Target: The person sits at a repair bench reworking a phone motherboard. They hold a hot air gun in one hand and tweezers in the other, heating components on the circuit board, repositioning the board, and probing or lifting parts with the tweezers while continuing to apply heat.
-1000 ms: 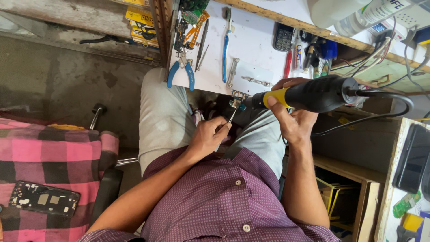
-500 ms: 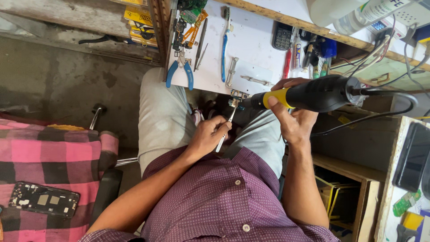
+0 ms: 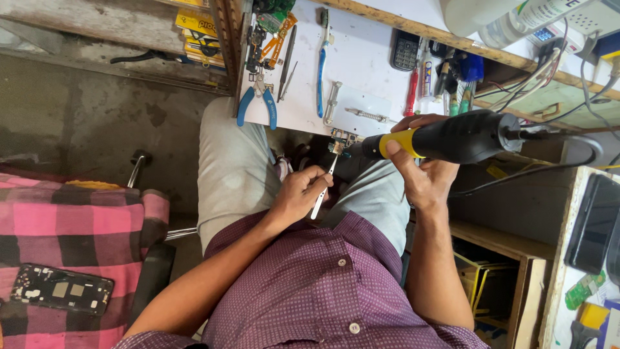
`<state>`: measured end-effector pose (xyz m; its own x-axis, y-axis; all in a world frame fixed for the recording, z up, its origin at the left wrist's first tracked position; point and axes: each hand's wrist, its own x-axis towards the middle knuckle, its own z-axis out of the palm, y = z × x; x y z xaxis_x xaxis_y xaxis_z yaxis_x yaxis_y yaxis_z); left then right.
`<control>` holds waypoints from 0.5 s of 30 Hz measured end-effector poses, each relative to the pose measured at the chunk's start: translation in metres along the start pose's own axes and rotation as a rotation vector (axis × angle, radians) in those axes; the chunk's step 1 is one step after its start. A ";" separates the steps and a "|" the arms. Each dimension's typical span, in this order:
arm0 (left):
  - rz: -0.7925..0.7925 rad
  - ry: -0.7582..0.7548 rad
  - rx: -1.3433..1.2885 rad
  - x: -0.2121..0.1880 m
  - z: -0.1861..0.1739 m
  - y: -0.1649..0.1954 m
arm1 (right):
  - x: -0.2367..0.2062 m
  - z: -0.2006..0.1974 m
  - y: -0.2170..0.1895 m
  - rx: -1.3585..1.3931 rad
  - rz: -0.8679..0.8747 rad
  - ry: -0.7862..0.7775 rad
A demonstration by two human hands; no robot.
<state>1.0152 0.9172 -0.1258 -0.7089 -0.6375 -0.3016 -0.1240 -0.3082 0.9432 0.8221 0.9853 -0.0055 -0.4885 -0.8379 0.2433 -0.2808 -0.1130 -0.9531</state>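
Head camera, looking down: a small green circuit board (image 3: 336, 147) is held in the tips of thin silver metal tweezers (image 3: 323, 186), which are pinched in the left hand (image 3: 298, 194), its fingers closed around the shaft. The board is kept in the air just off the near edge of the white work surface (image 3: 368, 71), above the lap. A black hot-air tool with a yellow collar (image 3: 445, 137) is gripped by the right hand (image 3: 423, 174), fingers wrapped round its barrel, and its dark nozzle is brought almost against the board from the right; whether they touch cannot be told. A black cable (image 3: 555, 161) is trailed from the tool's back end towards the right.

As far as can be judged, the heating of the small board is in full course: the board is already picked up and the nozzle already aimed, while nothing is seen lifted off the board or set down.

On the surface, blue-handled pliers (image 3: 256, 103), a blue toothbrush (image 3: 321, 71), a red-handled screwdriver (image 3: 413, 90) and a dark keypad phone (image 3: 405, 49) are laid out further off. At the near left, a bare phone frame (image 3: 58, 289) is left lying on a pink and black checked cloth (image 3: 77, 220).
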 end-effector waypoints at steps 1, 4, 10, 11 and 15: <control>-0.021 -0.012 -0.040 0.001 0.000 0.000 | 0.000 0.000 0.000 -0.009 0.010 0.001; -0.057 -0.051 -0.138 0.002 -0.001 -0.001 | 0.000 0.001 0.001 -0.024 -0.008 0.012; -0.055 -0.090 -0.187 0.001 -0.003 -0.001 | -0.001 -0.001 0.001 -0.043 0.018 -0.005; -0.058 -0.091 -0.190 0.001 -0.003 -0.001 | -0.002 -0.001 0.001 -0.039 0.014 0.004; -0.047 -0.086 -0.200 0.001 -0.001 -0.001 | -0.003 -0.002 0.003 -0.028 -0.013 0.008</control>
<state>1.0153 0.9162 -0.1275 -0.7632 -0.5593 -0.3237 -0.0243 -0.4757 0.8793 0.8209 0.9882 -0.0088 -0.4914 -0.8320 0.2575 -0.3104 -0.1089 -0.9443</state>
